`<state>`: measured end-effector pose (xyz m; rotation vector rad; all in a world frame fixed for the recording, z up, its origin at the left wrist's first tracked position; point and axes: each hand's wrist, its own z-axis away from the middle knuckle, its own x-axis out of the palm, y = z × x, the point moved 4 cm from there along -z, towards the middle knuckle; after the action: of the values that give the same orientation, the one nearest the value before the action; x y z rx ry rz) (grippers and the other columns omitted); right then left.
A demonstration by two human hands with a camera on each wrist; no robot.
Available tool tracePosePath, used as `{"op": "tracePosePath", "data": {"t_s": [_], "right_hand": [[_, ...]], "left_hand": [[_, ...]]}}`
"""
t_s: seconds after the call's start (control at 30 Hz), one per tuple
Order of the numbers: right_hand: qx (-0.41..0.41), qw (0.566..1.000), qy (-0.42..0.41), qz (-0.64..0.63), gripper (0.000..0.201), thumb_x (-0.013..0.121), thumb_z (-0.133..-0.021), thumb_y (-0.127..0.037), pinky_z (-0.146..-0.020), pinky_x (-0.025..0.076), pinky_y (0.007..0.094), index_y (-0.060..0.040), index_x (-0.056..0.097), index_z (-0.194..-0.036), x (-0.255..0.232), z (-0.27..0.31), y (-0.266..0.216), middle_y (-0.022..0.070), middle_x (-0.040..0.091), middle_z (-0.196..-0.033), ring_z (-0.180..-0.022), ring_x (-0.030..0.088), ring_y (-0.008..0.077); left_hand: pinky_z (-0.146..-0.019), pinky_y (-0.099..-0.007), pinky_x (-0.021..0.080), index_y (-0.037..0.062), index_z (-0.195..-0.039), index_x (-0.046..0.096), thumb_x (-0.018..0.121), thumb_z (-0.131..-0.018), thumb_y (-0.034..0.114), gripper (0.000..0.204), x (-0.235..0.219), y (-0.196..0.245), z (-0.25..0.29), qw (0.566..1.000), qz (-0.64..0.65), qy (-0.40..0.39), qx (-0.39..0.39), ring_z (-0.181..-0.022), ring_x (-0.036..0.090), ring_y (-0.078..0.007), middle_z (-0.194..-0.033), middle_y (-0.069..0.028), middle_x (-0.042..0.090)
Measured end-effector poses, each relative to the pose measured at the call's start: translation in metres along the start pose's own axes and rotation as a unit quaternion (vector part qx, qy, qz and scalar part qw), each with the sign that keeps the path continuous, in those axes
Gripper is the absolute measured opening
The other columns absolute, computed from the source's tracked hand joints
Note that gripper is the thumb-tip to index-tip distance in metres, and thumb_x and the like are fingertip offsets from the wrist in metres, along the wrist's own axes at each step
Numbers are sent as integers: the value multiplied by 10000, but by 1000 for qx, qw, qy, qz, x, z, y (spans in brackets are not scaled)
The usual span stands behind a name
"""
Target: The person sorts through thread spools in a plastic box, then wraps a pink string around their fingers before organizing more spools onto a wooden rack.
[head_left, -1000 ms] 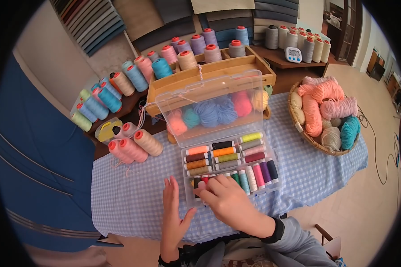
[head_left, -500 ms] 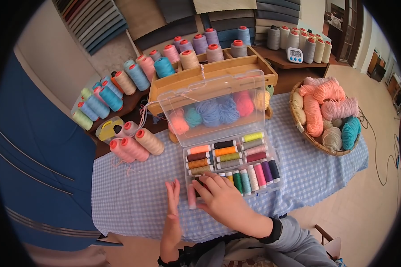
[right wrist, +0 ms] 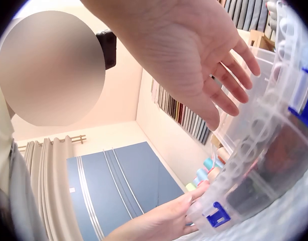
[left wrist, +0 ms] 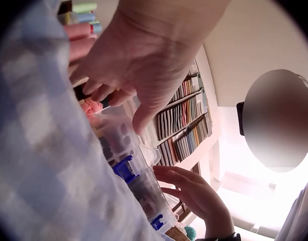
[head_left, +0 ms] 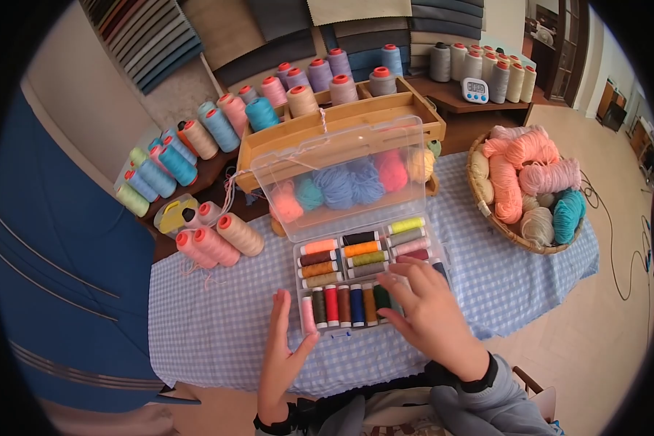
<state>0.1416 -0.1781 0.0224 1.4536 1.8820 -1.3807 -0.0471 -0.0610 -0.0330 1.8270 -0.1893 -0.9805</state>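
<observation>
A clear plastic box [head_left: 300, 272] with its lid [head_left: 345, 182] raised holds rows of small thread spools. In its front row, a pink spool [head_left: 308, 315] lies at the left end, then a dark green spool [head_left: 319, 307], a red spool [head_left: 331, 305], and others. My left hand [head_left: 277, 363] is at the box's front left corner, fingers extended; in the right wrist view its fingertips meet that corner. Over the right part of the front row, my right hand [head_left: 437, 320] hovers with spread, slightly bent fingers and an empty palm, hiding the spools beneath.
Large pink cones [head_left: 216, 245] stand left of the box. Behind it is a wooden rack [head_left: 269, 142] with cones and yarn balls. A yarn basket [head_left: 512, 234] sits at the right, and a timer [head_left: 475, 90] on the back shelf.
My right hand has moved from the row's left end to its right part, uncovering the left spools. The pink spool, first seen half a second ago, now lies in the row. My left hand shifted slightly.
</observation>
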Motion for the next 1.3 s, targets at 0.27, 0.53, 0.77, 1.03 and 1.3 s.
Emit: {"op": "tracePosePath", "data": {"t_s": [0.27,0.53,0.77,1.03,1.3], "right_hand": [[77,996,34,34,385,669,-680,-87,-855,408,394,-12,547,-1037,-29,18,33,133,515,-1051,-1056,472,314],[76,997,0,26,378,657,-697,-105,-864,409,382,-6,549,-1046,-24,27,42,137,523,-1088,-1045,484,307],[80,997,3,21,362,645,-709,-112,-842,409,367,-10,551,-1044,-26,29,42,123,528,-1057,-1004,495,296],[84,996,22,3,350,643,-712,-100,-813,418,372,-21,549,-1039,-29,30,43,126,530,-1023,-956,508,297],[85,996,34,-5,348,649,-702,-85,-798,425,377,-27,549,-1029,-30,31,44,132,532,-1020,-944,514,305]], "left_hand": [[-1044,-401,199,63,-1325,348,613,-796,133,596,5,13,-7,996,-83,-6,23,-1326,165,-327,-1411,-173,236],[-1053,-494,92,47,-1322,347,568,-811,294,608,27,39,-14,957,-269,-91,65,-1322,181,-320,-1407,-149,264],[-1050,-512,83,18,-1338,288,547,-822,329,655,32,51,-5,939,-321,-116,37,-1310,212,-313,-1395,-154,277],[-1042,-495,135,7,-1323,313,555,-823,247,605,3,46,-12,973,-228,-13,42,-1290,254,-322,-1380,-172,300],[-977,-398,302,-8,-1293,363,605,-717,-12,625,-25,33,-21,986,8,165,33,-1151,458,-270,-982,-130,565]]}}
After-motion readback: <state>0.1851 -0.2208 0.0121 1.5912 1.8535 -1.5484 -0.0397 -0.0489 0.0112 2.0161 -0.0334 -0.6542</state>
